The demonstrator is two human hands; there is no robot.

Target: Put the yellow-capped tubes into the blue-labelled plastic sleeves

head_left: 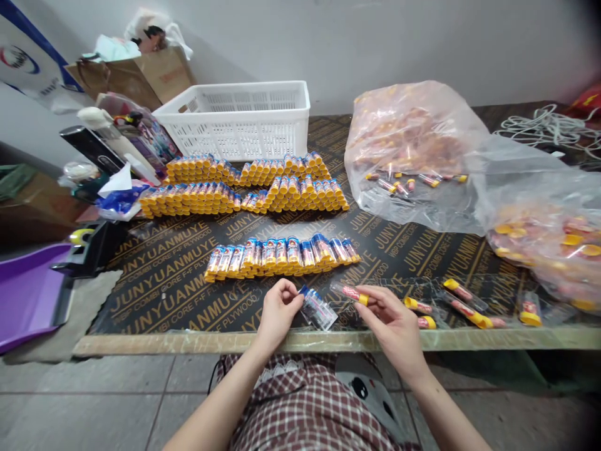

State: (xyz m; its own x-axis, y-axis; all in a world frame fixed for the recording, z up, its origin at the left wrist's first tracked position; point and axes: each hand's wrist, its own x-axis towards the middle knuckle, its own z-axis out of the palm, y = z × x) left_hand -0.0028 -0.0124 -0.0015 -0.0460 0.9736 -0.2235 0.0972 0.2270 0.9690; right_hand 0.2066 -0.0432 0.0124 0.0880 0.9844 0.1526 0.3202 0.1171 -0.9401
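Between the fingertips of my left hand is the blue end of a clear printed plastic sleeve, which hangs over the table's front part. My right hand pinches a small tube with a yellow cap and a red-and-white wrap; its clear end points left toward the sleeve, apart from it. Just beyond my hands lies a row of blue-and-yellow labelled tubes. To the right of my right hand, several loose yellow-capped tubes are scattered near the edge.
Stacked blue-and-yellow tubes stand before a white plastic basket. Clear bags of tubes fill the right side. A tape dispenser and a purple dustpan are at left. The table's front edge runs below my hands.
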